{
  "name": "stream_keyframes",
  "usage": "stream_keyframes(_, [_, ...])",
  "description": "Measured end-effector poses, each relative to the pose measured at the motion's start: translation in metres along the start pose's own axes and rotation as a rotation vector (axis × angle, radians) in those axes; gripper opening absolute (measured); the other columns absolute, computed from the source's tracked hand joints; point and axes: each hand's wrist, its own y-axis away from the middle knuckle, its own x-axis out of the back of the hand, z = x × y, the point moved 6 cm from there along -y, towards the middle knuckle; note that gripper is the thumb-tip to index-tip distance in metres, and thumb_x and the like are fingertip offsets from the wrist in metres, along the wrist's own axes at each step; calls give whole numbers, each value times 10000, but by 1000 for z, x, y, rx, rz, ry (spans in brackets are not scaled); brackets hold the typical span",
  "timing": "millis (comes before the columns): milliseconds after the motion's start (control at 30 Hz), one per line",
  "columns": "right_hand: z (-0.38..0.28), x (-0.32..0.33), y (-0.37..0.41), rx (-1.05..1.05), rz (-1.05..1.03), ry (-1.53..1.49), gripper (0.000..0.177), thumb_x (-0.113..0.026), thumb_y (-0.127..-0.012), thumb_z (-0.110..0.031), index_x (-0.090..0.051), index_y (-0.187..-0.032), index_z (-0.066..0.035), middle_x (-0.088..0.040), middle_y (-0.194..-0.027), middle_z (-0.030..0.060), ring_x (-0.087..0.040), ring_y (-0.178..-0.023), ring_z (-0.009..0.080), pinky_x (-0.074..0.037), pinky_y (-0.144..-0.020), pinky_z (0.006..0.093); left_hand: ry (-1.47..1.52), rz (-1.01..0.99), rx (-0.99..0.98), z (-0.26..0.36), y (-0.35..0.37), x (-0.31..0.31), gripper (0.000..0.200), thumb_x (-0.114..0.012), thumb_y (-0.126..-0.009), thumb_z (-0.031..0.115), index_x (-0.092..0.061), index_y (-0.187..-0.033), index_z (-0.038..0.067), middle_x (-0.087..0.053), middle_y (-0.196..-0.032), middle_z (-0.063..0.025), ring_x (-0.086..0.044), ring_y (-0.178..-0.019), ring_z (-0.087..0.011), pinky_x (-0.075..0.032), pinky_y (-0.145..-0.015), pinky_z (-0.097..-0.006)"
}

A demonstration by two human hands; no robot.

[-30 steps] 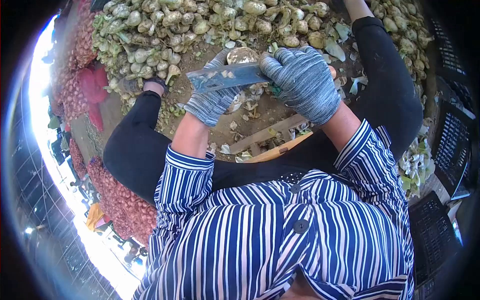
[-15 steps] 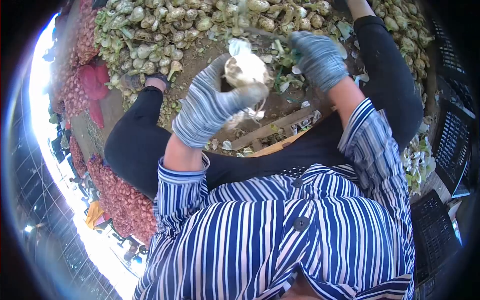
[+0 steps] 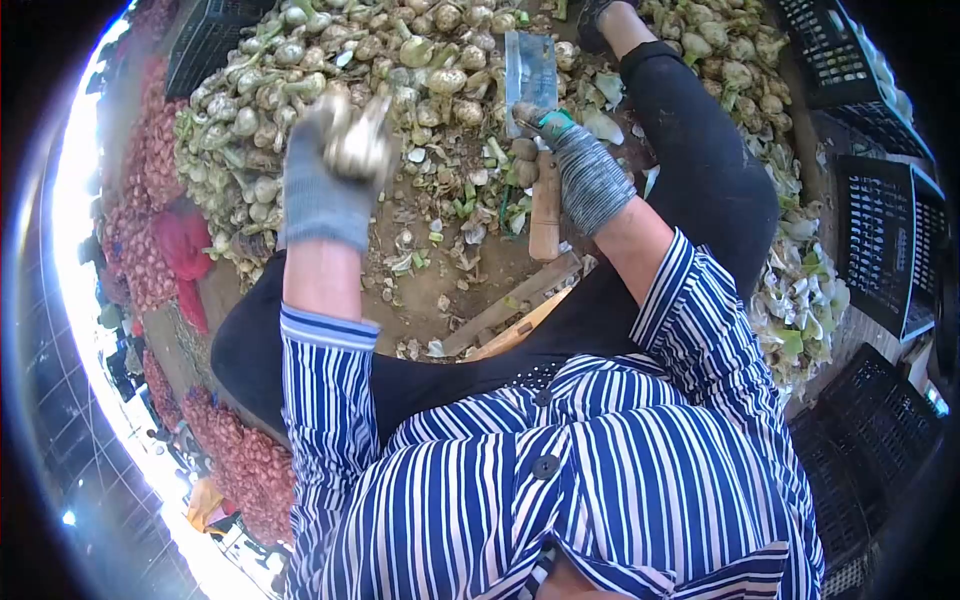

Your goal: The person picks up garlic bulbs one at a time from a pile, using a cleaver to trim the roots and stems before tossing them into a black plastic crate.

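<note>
My left hand (image 3: 325,190), in a grey knit glove, is closed around a garlic bulb (image 3: 358,148), smeared by motion, over the near edge of the garlic pile (image 3: 400,60). To the right, my gloved right hand (image 3: 575,160) grips a knife (image 3: 531,72) with a broad rectangular blade pointing away from me. A wooden handle (image 3: 545,210) sticks out below the fingers, toward me. Trimmed stalks and peel (image 3: 470,200) litter the dirt floor between both hands.
More garlic (image 3: 735,70) lies beyond my right leg. Peel is heaped (image 3: 800,300) beside that leg. Black plastic crates (image 3: 880,230) line the right side, and another crate (image 3: 215,45) stands far left. Filled red mesh sacks (image 3: 235,460) run along the left. Wooden boards (image 3: 510,305) lie between my legs.
My left hand has moved left with the garlic bulb. My right hand has shifted left, and the knife blade now shows clearly. The whole view has shifted slightly.
</note>
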Motion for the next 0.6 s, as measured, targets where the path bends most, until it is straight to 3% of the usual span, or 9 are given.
stream_keyframes(100, [-3,-2,3,34,-50,-160,317,-593,-854,-400,-550,-935,-97,-567,-682,38,-534,-499,146,-461,-449,274,-12,-499,-96,20,5,-133,354,-663,-800,285,-556,-1060,70,-599,-1028,-106,-614,-870,-231,-533,-808,-376])
stream_keyframes(167, [-8,-5,4,-4,-138,-281,361,-548,-871,-440,-538,-963,-90,-562,-687,50,-534,-500,149,-466,-447,275,-248,-636,-214,24,19,-170,663,-613,-831,367,-236,-1322,129,-309,-1341,-112,-462,-1131,-300,-432,-933,-452])
stream_keyframes(233, [-17,-10,2,-7,-252,-403,412,-505,-884,-480,-525,-990,-83,-556,-690,62,-533,-500,153,-471,-444,277,-458,-615,-303,21,17,-176,656,-621,-830,342,-246,-1323,124,-314,-1338,-99,-459,-1136,-288,-423,-944,-433])
stream_keyframes(300, [-17,-11,1,2,-376,-524,466,-466,-891,-522,-512,-1015,-75,-549,-691,73,-533,-501,156,-476,-441,283,-626,-418,-345,1,0,-138,323,-686,-798,210,-584,-1061,53,-613,-1021,-69,-606,-886,-195,-509,-841,-320])
stream_keyframes(333, [-20,-16,6,-19,-443,-549,550,-462,-868,-585,-498,-1046,-66,-540,-687,78,-514,-491,163,-480,-443,285,-745,-287,-326,-7,9,-126,344,-698,-793,171,-583,-1087,35,-625,-994,-63,-604,-889,-183,-501,-828,-292])
stream_keyframes(433, [-17,-40,19,-106,-627,-660,647,-429,-837,-663,-505,-1067,-63,-540,-685,81,-494,-487,171,-465,-442,286,-733,-141,-327,-15,13,-94,359,-705,-788,171,-577,-1088,23,-627,-976,-70,-606,-889,-182,-500,-809,-291])
stream_keyframes(467, [-15,-47,24,-130,-720,-650,708,-419,-814,-698,-512,-1091,-53,-537,-675,80,-476,-491,177,-444,-442,288,-708,-96,-315,-17,9,-78,326,-657,-826,198,-575,-1091,27,-627,-984,-93,-609,-897,-191,-499,-794,-300])
stream_keyframes(567, [-14,-56,32,-254,-719,-738,716,-420,-810,-701,-526,-1091,-51,-531,-658,85,-472,-496,182,-426,-445,289,-393,9,59,-40,-1,-43,321,-557,-888,254,-563,-1106,19,-622,-995,-105,-603,-907,-212,-488,-813,-311])
stream_keyframes(600, [-14,-55,36,-297,-714,-749,707,-437,-813,-685,-531,-1093,-42,-528,-650,88,-464,-496,180,-426,-452,287,-334,-62,179,-50,-4,-36,351,-487,-909,294,-552,-1120,21,-617,-1023,-110,-599,-919,-235,-492,-810,-329])
